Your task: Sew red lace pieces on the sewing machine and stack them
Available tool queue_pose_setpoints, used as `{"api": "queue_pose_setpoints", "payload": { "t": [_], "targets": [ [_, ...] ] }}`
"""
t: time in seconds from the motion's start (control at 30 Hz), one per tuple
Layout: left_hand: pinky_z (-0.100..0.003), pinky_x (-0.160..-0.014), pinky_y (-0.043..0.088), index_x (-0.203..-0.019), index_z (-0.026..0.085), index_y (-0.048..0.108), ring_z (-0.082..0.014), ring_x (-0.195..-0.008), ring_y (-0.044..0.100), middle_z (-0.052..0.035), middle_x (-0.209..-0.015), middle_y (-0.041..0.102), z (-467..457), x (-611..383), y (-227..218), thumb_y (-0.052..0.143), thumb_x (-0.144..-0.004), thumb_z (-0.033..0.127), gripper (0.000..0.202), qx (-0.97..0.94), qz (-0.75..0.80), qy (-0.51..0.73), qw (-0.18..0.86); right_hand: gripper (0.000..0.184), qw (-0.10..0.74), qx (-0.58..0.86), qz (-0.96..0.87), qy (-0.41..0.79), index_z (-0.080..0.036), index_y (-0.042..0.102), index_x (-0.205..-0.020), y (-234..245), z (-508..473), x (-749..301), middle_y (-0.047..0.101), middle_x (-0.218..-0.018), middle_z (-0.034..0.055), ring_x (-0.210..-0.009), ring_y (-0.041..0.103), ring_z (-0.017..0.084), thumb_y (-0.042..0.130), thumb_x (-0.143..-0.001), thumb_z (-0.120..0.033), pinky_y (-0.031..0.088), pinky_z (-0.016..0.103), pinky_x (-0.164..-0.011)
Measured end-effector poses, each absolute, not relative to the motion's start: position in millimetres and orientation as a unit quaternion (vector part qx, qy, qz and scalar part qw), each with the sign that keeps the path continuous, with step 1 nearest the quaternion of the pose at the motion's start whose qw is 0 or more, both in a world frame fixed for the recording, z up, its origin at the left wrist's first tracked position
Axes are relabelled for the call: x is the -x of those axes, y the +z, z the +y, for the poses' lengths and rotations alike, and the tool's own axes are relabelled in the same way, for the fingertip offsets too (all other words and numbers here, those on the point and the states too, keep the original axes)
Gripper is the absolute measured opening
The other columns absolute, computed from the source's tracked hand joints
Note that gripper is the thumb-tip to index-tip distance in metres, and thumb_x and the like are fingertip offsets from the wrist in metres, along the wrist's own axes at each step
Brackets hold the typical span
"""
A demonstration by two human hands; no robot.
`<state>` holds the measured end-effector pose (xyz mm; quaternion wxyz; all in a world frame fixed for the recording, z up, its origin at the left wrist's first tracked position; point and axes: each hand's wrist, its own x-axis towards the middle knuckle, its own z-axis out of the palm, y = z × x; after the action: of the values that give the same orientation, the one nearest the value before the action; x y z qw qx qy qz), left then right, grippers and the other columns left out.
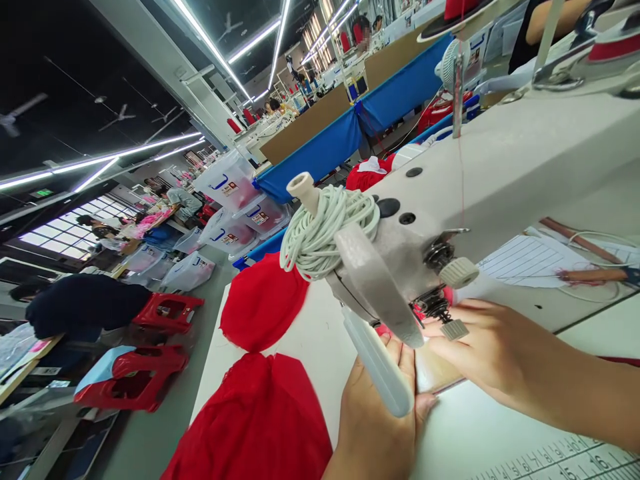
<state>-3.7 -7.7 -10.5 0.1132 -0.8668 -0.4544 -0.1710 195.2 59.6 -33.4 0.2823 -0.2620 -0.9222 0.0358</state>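
Observation:
A white sewing machine [500,167] fills the middle of the view, with a coil of white cord [325,230] wound on a peg at its head end. My left hand [370,427] lies flat on the white table [320,333] below the needle area, fingers stretched toward the presser foot and partly hidden behind a white lever [380,367]. My right hand [480,347] reaches in from the right, fingers extended flat beside the needle. A scrap of red cloth [385,329] shows under the machine head between them. Two heaps of red fabric [263,300] [260,420] lie left of my hands.
A lined paper sheet [525,257] and small tools [585,273] lie behind the machine. A measuring scale [565,460] runs along the table's near edge. Red plastic stools [165,310] stand in the aisle, with plastic bins [230,180], blue fabric troughs [320,153] and other workers beyond.

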Motion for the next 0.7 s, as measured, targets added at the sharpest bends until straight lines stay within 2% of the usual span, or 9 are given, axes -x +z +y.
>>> {"api": "queue_pose_setpoints", "payload": {
  "t": [0.3,0.5,0.7],
  "targets": [
    [-0.043,-0.094,0.053,-0.122,0.001,0.057,-0.0301,-0.113,0.059,-0.0191,-0.118,0.065,-7,6,-16,0.036,-0.096,0.041,0.052,0.867,-0.454,-0.148,0.141,0.035,0.305,0.267,-0.914,0.003,-0.019,0.066,-0.086,-35,63,-194,0.059,-0.073,0.0092,-0.067,0.053,0.022,0.039,-0.073,0.000,0.044,0.033,-0.061],
    [-0.044,-0.093,0.053,-0.122,0.001,0.057,-0.0317,-0.114,0.058,-0.0195,-0.121,0.063,-8,8,-19,0.039,-0.095,0.041,0.051,0.862,-0.461,-0.146,0.151,0.037,0.309,0.274,-0.911,-0.010,-0.018,0.066,-0.092,-40,64,-193,0.060,-0.078,0.0109,-0.071,0.054,0.023,0.040,-0.072,-0.002,0.043,0.034,-0.061],
    [-0.044,-0.100,0.047,-0.132,0.004,0.049,-0.0288,-0.121,0.053,-0.0191,-0.124,0.061,-8,4,-25,0.027,-0.098,0.042,0.056,0.856,-0.473,-0.171,0.121,0.040,0.290,0.276,-0.916,0.006,-0.017,0.065,-0.098,-38,66,-193,0.063,-0.085,0.0116,-0.080,0.057,0.025,0.044,-0.067,-0.002,0.046,0.036,-0.066]
  ]
}}
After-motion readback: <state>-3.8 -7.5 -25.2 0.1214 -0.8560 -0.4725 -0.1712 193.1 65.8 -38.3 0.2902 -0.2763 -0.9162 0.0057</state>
